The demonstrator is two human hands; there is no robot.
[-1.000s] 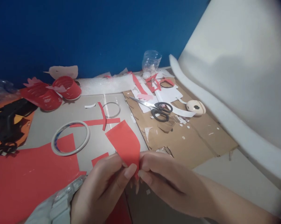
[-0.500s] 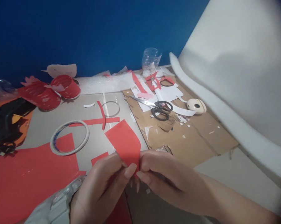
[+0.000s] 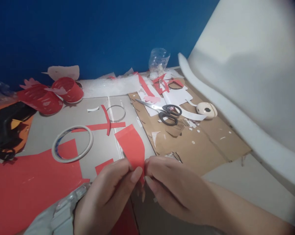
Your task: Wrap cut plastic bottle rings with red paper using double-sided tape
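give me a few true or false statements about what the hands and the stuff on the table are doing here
1. Both hands pinch the red paper piece between them. True: the left hand and right hand grip its lower edge.
2. The scissors are in the right hand. False: they lie on the cardboard, untouched.
3. The tape ring lies flat, partly over the red sheet. True.
4. The red strips lie side by side without crossing. False: they cross each other.
5. The wall behind is yellow. False: it is blue.
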